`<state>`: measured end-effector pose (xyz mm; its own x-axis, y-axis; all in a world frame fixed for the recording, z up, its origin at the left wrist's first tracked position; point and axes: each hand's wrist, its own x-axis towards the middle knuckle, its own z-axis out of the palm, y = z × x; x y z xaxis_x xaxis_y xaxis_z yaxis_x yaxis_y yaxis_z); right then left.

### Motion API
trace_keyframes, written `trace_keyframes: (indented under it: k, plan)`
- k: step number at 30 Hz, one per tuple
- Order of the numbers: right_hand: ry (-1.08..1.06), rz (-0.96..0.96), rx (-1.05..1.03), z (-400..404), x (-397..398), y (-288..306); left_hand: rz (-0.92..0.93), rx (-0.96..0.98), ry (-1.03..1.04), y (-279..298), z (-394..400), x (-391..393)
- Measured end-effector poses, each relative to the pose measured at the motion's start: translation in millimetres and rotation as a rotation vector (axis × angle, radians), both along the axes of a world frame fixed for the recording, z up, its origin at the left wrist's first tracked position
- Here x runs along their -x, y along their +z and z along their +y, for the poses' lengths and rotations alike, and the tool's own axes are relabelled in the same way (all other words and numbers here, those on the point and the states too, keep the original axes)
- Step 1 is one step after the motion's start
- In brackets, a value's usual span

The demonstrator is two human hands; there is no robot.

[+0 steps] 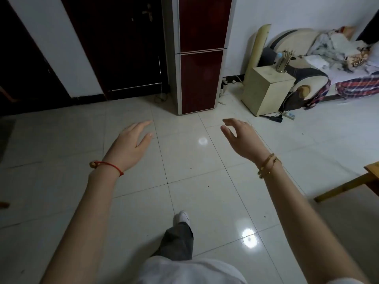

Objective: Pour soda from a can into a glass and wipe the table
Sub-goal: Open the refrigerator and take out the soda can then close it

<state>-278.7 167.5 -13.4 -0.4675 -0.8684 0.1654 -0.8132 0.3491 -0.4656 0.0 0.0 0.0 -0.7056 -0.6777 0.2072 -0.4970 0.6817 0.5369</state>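
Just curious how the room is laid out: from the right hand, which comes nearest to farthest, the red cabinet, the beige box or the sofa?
From the right hand:
1. Red cabinet, ahead and slightly left.
2. Beige box, ahead to the right.
3. Sofa, far right, against the wall.

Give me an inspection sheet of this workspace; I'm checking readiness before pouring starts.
Surface: glossy white tiled floor; only a wooden table corner shows at right.
Job's things: nothing seen, no can, glass or cloth.
Clutter: metal utensil holder on beige cube cabinet.
Grippers: left hand and right hand open, empty.
Cables: white power strip on floor.
Surroundings: dark red fridge, cluttered sofa, dark door.
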Motion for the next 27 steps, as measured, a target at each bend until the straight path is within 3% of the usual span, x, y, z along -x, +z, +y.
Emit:
trace_keyframes:
  k: [27]
  plan:
    - [-0.119,-0.209,0.012,-239.4,201.6,-30.5,-0.071,-0.130,0.018,-6.6,-247.3,224.5]
